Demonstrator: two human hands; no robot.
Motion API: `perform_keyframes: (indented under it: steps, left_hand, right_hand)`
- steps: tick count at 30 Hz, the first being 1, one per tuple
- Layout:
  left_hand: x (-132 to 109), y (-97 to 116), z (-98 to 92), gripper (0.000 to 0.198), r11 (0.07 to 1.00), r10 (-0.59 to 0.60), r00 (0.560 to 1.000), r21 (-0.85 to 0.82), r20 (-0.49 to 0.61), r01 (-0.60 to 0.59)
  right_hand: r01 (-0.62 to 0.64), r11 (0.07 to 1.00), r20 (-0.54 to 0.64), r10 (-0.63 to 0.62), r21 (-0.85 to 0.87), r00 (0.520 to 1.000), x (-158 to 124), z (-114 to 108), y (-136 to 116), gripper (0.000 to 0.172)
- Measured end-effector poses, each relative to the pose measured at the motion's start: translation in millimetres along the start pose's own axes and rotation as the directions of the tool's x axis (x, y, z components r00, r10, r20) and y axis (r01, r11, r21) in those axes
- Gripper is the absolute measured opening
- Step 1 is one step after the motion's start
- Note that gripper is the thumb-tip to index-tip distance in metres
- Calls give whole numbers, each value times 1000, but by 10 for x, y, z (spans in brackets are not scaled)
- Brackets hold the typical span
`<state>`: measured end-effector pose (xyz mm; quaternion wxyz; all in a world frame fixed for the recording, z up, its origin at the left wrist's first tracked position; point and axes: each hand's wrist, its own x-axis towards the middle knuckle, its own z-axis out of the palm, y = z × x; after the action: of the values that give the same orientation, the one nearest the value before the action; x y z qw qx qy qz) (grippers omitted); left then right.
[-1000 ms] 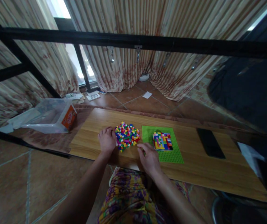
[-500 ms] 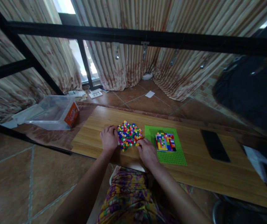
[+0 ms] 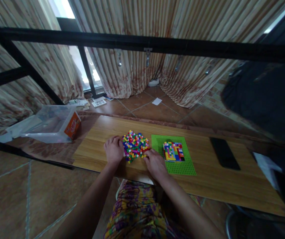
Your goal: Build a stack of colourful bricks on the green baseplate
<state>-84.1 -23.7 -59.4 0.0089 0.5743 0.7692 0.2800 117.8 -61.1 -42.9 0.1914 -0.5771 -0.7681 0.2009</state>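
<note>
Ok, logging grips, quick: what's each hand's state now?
Left hand: beside the brick pile; grip can't be told.
Right hand: at the pile's right edge; grip can't be told.

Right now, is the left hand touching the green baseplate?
Apart. The head view shows the left hand beside the loose brick pile, which lies between it and the green baseplate.

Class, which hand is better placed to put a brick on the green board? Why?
Probably the right hand: it is at the side of the brick pile nearest the green board, while the left hand is at the opposite side.
</note>
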Motion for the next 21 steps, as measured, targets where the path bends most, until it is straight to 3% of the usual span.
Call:
perform_keyframes:
  steps: [5,8,10,12,14,16,18,21]
  left_hand:
    - [8,-1,-8,27,1000,4,1000,11,4,-4]
    - [11,-4,-6,27,1000,3,1000,13,0,-3]
    - [13,-8,-2,27,1000,4,1000,10,-1,-4]
    - [16,-15,3,27,1000,4,1000,4,-2,-4]
    - [20,-20,6,27,1000,6,1000,2,-5,-6]
    - [23,-23,6,27,1000,10,1000,6,-9,-10]
    - [26,-24,4,27,1000,17,1000,11,-7,-17]
    - [28,-23,2,28,1000,25,1000,14,5,-25]
  right_hand:
    - [-22,976,-104,46,218,993,-123,-52,-32,13]
    - [-42,866,-133,124,499,983,-214,-101,-28,14]
    - [-85,705,-113,230,704,967,-261,-146,-13,14]
    - [-145,470,-38,357,871,933,-303,-213,11,19]
    - [-191,219,76,446,957,892,-348,-305,49,25]
    - [-207,28,169,476,978,863,-402,-410,110,28]
    - [-197,-81,212,488,977,847,-460,-510,198,28]
    - [-168,-141,218,526,976,822,-535,-625,356,25]
